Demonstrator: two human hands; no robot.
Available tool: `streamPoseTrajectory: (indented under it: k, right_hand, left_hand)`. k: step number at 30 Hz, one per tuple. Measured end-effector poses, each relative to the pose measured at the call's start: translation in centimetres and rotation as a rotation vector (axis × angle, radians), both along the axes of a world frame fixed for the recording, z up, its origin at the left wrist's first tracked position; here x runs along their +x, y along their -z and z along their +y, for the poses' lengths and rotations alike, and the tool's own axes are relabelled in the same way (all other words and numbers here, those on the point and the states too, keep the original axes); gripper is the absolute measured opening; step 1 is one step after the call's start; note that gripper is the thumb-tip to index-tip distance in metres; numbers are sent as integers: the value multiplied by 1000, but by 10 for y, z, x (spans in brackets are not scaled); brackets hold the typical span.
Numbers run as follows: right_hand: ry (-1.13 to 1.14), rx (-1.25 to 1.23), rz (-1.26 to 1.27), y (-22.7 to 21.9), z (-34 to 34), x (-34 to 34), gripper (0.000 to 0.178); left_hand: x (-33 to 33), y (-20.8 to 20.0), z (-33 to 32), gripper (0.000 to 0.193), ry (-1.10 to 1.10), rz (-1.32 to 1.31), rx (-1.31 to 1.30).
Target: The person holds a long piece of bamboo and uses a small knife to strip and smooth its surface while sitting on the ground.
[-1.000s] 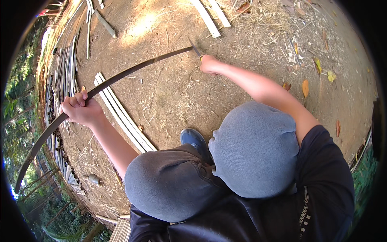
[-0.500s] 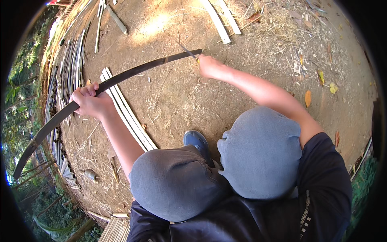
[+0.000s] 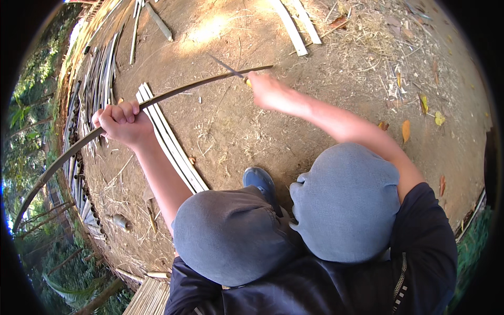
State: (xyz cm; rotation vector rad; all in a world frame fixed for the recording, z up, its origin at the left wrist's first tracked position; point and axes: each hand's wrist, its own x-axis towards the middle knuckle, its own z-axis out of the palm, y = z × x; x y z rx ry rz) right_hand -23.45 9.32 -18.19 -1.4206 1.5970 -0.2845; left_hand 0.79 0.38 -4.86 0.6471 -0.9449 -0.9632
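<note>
Across the frame from the lower left edge to upper centre runs the long dark strip (image 3: 181, 89), bowed and in one piece. Its visible face is dark along its length; no pale cut surface shows, and the underside is hidden. Any working of it therefore appears slight so far, with most of the length apparently untouched.

The left hand (image 3: 122, 122), left of centre, is wrapped around the strip partway along. Near the far end, at upper centre, the knife (image 3: 224, 65) crosses it; whether the edge bites cannot be told. The right hand (image 3: 269, 91) is clenched on the knife's handle, of which a little yellow shows.

Beyond the strip, pale strips (image 3: 173, 140) lie on the ground left of centre, and two more pale lengths (image 3: 290, 29) lie at the top. Whether these are finished cannot be determined. Darker poles (image 3: 102, 73) are gathered at upper left; dry straw (image 3: 367, 34) litters the upper right.
</note>
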Motion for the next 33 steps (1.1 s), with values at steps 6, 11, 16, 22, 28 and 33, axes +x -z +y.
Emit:
streamPoseTrajectory:
  k: [6, 11, 16, 22, 28, 33]
  right_hand:
    - [55, -23, 116, 29, 1, -18, 48]
    - [25, -4, -12, 1, 16, 1, 50]
    - [42, -76, 140, 45, 1, -21, 42]
    - [30, -126, 125, 43, -3, -14, 34]
    - [59, -113, 17, 19, 8, 2, 31]
    - [106, -3, 88, 32, -4, -6, 29]
  left_hand:
    - [-14, -5, 5, 27, -28, 44, 58]
    - [-7, -7, 4, 25, 40, -6, -3]
    - [-8, -3, -2, 23, -75, -22, 30]
    - [-5, 3, -5, 21, -124, 38, 81]
    - [1, 7, -8, 19, -148, 72, 81]
    - [10, 9, -15, 21, -159, 81, 71]
